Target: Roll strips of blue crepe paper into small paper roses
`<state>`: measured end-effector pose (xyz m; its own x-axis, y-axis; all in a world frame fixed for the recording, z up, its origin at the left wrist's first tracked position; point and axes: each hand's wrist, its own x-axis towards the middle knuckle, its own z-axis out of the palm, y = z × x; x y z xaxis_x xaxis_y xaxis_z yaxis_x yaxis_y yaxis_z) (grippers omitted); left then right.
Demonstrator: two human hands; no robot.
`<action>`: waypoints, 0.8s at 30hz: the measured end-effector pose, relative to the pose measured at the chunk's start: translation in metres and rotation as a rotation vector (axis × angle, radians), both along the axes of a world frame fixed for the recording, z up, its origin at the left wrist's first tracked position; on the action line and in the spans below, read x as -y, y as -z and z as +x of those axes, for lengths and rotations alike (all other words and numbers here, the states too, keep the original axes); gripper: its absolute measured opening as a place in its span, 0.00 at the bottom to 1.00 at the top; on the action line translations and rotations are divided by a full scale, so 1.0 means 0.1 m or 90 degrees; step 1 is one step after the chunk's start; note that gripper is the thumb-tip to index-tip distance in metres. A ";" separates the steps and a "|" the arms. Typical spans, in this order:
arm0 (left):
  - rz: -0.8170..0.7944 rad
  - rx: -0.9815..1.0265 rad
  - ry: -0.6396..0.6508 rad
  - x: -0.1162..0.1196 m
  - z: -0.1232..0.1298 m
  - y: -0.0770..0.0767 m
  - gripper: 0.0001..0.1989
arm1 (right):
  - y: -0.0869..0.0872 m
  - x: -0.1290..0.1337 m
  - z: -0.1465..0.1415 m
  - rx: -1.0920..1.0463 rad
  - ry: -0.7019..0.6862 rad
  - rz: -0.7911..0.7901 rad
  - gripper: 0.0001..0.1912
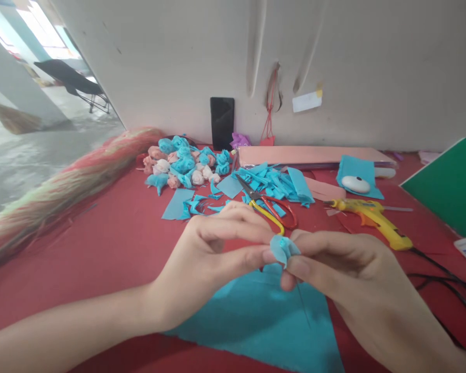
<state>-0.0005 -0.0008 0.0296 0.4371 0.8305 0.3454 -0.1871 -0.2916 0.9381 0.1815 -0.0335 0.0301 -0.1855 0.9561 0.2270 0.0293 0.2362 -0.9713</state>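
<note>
A small blue crepe-paper flower (283, 249) is pinched between both my hands, with a thin wire stem (303, 305) running down below it. My left hand (217, 254) grips its left edge between thumb and index finger. From the right, my right hand (341, 269) presses thumb and fingers on its base near the stem. A blue crepe-paper sheet (264, 329) lies flat underneath. Just beyond my hands are scissors (291, 213) with one red and one yellow handle, their blades lying over blue paper scraps (264, 178).
Finished paper flowers (184, 163) are heaped at the back left. A yellow glue gun (376, 220) with a black cord lies right, near a white oval object (355, 184) on folded blue paper. A phone (222, 122) leans on the back wall; a green board (450, 181) stands far right.
</note>
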 end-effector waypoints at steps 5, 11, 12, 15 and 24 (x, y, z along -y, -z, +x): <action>-0.032 0.025 0.030 0.02 0.01 -0.01 0.07 | 0.01 -0.02 -0.01 0.009 0.028 0.018 0.09; 0.026 -0.030 0.009 0.03 0.01 -0.02 0.08 | -0.02 -0.02 -0.02 0.010 0.063 0.022 0.07; 0.042 -0.043 0.002 0.04 0.00 -0.03 0.08 | -0.03 -0.02 -0.02 0.015 0.061 0.026 0.07; 0.085 -0.080 -0.015 0.04 -0.03 -0.06 0.09 | -0.04 -0.02 -0.01 0.036 0.065 0.041 0.08; 0.080 -0.132 -0.076 0.02 0.01 -0.08 0.09 | -0.08 -0.03 -0.04 0.073 0.066 0.041 0.09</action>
<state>0.0008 -0.0029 0.0378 0.4104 0.8367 0.3626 0.0474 -0.4167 0.9078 0.1771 -0.0305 0.0386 -0.1148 0.9558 0.2709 0.1664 0.2873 -0.9433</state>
